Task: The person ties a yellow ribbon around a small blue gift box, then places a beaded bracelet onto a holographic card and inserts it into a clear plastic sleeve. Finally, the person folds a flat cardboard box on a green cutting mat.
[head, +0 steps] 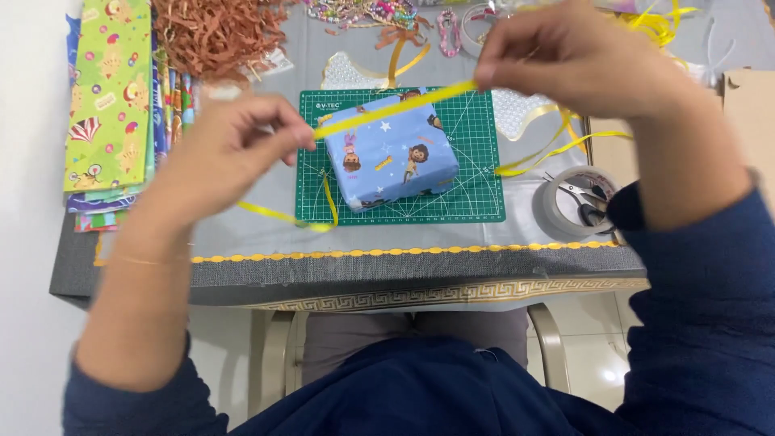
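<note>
— Between your fingertips, what is that?

— Between both sets, a flat, glossy yellow ribbon [395, 107]. My left hand [230, 149] pinches its lower end, thumb and fingers closed on it; my right hand [577, 56] pinches the upper end the same way, so it runs taut.

— And beneath it?

— A boxy parcel in smooth blue cartoon-print paper [391, 153], lying on the gridded green cutting mat [476, 194]. A tape roll [557, 211] ringing scissors [588, 202] sits to the right; crinkled brown paper shred [218, 32] is heaped at upper left.

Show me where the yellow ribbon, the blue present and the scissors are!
yellow ribbon [395, 107], head view, on the taut stretch between both hands.
blue present [391, 153], head view, on its wrapped top face.
scissors [588, 203], head view, on the blades inside the tape roll.
</note>
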